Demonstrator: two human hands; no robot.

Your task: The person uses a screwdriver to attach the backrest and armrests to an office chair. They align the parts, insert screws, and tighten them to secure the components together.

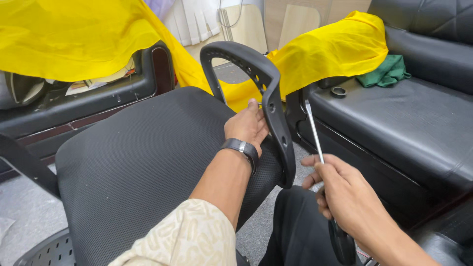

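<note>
One black mesh office chair seat [148,162] is lying beside one black sofa [409,123], with one yellow cloth [74,34] draping across the furniture behind and a grey floor showing below. The left hand [246,125] is curling loosely around one black plastic armrest [268,98] standing at the seat's edge. The right hand [345,192] is closing tight on one screwdriver [315,133], its shaft pointing up just beside the armrest.

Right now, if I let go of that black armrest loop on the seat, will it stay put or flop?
The armrest looks like rigid moulded plastic, so probably stiff. Only the left hand steadies it upright on the mesh seat, so it would likely tip. Perforations suggest it's fairly light.
</note>
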